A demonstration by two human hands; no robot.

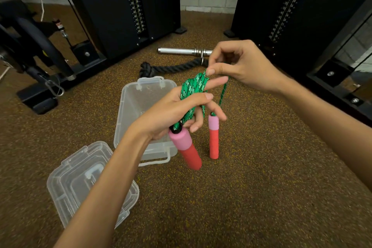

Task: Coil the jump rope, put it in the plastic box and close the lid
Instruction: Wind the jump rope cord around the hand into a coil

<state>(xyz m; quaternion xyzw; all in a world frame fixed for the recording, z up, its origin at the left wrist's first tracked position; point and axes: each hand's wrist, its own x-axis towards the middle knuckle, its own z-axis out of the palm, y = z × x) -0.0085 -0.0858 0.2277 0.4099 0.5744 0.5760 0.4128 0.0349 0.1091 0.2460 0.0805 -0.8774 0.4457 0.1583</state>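
**Green rope wound on one hand above the open box**

At the centre of the frame the left hand has several loops of the green jump rope wrapped around its spread fingers, with the thumb pressed across the strands. One pink-and-red handle hangs just below that hand. To the upper right, the right hand pinches a strand of the rope between thumb and forefinger; from there the strand drops to the second handle, which hangs upright, though whether its tip touches the floor is hard to judge. The clear plastic box stands open on the floor behind the left hand. Its lid lies apart at lower left, partly hidden by the forearm. A metal bar and a thick black rope lie near the top centre.
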